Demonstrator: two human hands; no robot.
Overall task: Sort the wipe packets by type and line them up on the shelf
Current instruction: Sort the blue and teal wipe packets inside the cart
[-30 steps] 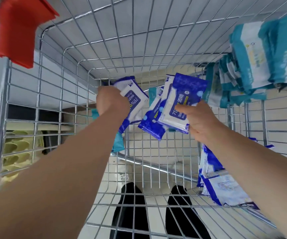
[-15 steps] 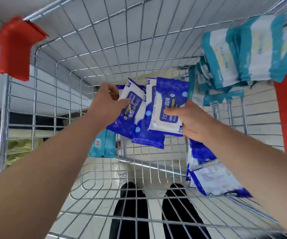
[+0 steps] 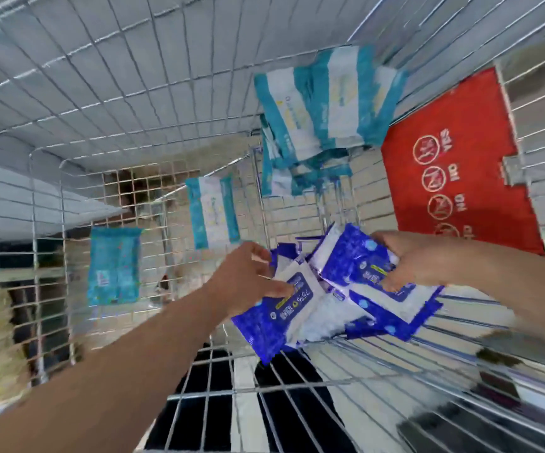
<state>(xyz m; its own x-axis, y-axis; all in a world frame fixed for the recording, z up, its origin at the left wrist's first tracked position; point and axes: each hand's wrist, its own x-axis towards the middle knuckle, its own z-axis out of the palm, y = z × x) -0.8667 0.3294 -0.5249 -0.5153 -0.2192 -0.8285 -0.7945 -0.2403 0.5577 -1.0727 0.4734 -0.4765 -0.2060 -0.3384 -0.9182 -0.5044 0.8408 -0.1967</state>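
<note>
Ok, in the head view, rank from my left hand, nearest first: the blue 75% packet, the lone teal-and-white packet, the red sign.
1. Blue 75% packet, held by the left hand.
2. Lone teal-and-white packet, above it.
3. Red sign, far upper right.

Blur smears print on the blue packets [image 3: 352, 256], which partly cover the right hand [image 3: 418, 259].

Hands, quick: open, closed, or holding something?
Left hand: pinching the 75% blue packet.
Right hand: gripping a bundle of blue packets.
</note>
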